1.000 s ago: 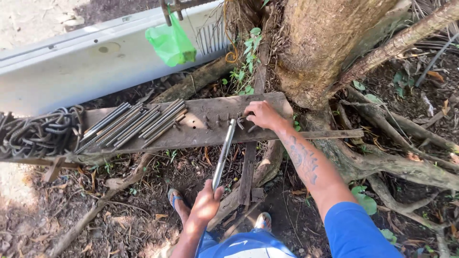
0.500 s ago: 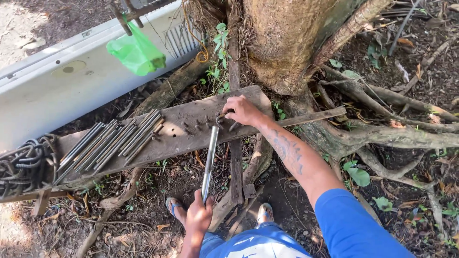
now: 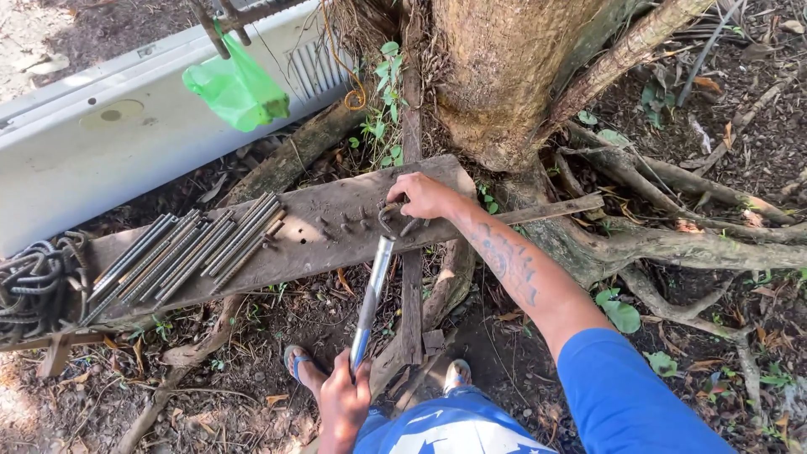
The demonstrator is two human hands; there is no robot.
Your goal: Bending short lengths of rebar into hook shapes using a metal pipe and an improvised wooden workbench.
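Head-camera view looks down on a weathered grey wooden plank [image 3: 319,240] lying across tree roots at the foot of a thick brown tree trunk [image 3: 513,76]. The left hand [image 3: 343,403] is closed in a fist around the near end of a long shiny metal pipe [image 3: 371,298], which slants up from the hand to the plank. The right hand [image 3: 424,195] rests on the plank near its far end, fingers curled down onto a short bent piece of dark steel rod [image 3: 389,220] that sits at the tip of the pipe, among several small pegs standing up from the wood. Further along the plank, well apart from both hands, lies a row of straight ribbed grey steel rods [image 3: 189,250], side by side. Beyond them, at the plank's end, sits a heap of dark bent steel hooks [image 3: 35,286]. A crumpled green plastic bag [image 3: 238,87] hangs above a long pale grey metal panel [image 3: 92,143].
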